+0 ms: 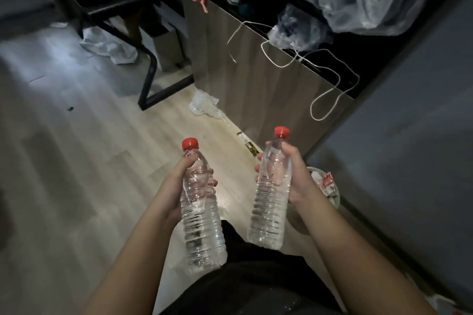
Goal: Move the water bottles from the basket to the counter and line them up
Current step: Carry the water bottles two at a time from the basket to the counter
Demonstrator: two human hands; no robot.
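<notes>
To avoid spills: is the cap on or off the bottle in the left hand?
On. A red cap sits on the neck of the bottle gripped by the left hand. Tightness: cannot tell.

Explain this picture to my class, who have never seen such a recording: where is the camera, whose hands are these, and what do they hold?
There is no machine here. A person wears one camera on the head, which looks down at their own arms. The left hand grips the left bottle, clear with a red cap. The right hand grips the right bottle, which looks the same. Both bottles are held above the wooden floor. Ahead stands the counter, with crumpled plastic on top and a white cord hanging down its front.
</notes>
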